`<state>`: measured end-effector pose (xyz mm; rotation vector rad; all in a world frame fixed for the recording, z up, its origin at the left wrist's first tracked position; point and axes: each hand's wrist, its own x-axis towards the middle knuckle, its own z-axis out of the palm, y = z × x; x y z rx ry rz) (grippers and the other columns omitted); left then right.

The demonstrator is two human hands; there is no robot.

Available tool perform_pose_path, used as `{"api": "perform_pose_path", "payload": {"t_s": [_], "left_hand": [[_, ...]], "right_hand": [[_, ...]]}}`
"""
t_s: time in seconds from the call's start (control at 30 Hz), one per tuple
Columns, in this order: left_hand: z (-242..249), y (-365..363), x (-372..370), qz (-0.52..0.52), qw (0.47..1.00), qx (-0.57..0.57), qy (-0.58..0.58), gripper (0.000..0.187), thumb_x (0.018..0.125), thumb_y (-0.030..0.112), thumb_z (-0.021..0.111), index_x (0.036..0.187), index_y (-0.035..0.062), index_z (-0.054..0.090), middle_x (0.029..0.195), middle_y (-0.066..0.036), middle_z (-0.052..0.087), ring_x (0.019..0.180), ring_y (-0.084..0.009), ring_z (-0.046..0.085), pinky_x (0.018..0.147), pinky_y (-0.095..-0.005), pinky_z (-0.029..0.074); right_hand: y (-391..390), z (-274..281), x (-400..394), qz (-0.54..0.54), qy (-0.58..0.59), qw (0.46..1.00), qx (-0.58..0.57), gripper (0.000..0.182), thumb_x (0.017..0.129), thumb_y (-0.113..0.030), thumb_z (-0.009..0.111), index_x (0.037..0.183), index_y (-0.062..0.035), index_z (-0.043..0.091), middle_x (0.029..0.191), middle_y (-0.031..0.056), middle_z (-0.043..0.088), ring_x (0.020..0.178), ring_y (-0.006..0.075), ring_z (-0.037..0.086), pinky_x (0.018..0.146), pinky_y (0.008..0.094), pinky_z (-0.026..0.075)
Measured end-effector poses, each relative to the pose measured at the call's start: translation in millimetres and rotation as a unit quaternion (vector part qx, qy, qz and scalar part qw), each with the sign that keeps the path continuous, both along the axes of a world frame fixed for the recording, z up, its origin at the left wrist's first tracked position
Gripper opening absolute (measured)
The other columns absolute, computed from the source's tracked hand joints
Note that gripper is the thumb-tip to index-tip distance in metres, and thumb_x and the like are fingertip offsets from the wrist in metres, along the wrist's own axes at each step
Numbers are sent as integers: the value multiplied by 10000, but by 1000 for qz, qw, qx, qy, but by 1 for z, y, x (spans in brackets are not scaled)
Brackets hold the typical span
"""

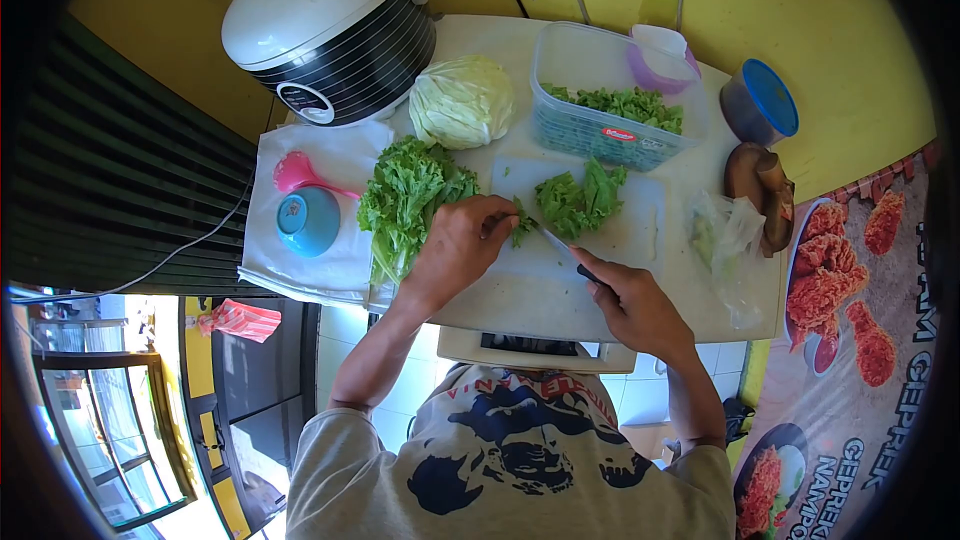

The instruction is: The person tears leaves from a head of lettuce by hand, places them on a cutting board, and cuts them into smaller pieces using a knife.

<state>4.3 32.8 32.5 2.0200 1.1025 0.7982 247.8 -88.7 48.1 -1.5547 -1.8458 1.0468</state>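
Observation:
My right hand (635, 302) is wrapped round the dark handle of a knife (556, 240), its blade pointing up and left over the white cutting board (640, 225). The blade tip is beside a small lettuce piece (522, 224). My left hand (465, 242) is closed, fingertips pinching that piece at the board's left side. Cut lettuce leaves (580, 198) lie on the board just beyond the knife. A bunch of leafy lettuce (408, 198) lies left of the board, partly behind my left hand. Behind it sits a pale green cabbage (462, 102).
A clear plastic box (610, 140) with lettuce and a purple scoop (660, 65) stands behind the board. A rice cooker (325, 35) is at back left, near a blue bowl (308, 222) and pink ladle (297, 173). At right are a plastic bag (725, 240) and blue-lidded tub (760, 102).

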Motion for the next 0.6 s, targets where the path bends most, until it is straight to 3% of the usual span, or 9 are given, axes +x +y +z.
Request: {"api": "perform_pose_path", "payload": {"t_s": [0.23, 0.4, 0.5, 0.6], "left_hand": [[2, 10, 8, -5, 996, 31, 78, 163, 986, 133, 709, 947, -25, 718, 776, -136, 735, 686, -213, 731, 676, -327, 573], [8, 14, 8, -9, 998, -63, -29, 162, 1019, 114, 661, 1042, -42, 623, 831, -125, 730, 706, -189, 723, 667, -330, 572], [2, 17, 2, -34, 989, -138, -40, 156, 1038, 100, 635, 1084, -42, 590, 895, -95, 713, 755, -159, 712, 709, -318, 578], [0, 16, 3, -100, 970, -197, -101, 131, 1048, 84, 623, 1090, -35, 589, 940, -61, 681, 833, -138, 701, 773, -298, 575]], "right_hand": [[1, 9, 0, 21, -28, 999, 12, 569, 987, 25, 595, 1535, -102, 513, 981, 217, 683, 764, 330, 625, 780, 363, 526], [-2, 11, 2, -34, -10, 998, 47, 538, 994, -12, 616, 1518, -98, 530, 869, 178, 664, 674, 244, 594, 709, 334, 511], [3, 11, -1, -108, 13, 994, 28, 458, 996, -71, 632, 1443, -33, 542, 861, 193, 685, 692, 295, 686, 657, 389, 523], [14, 7, -7, -151, 39, 987, 35, 371, 1003, -125, 668, 1343, -1, 591, 790, 147, 657, 617, 187, 626, 595, 324, 479]]}}
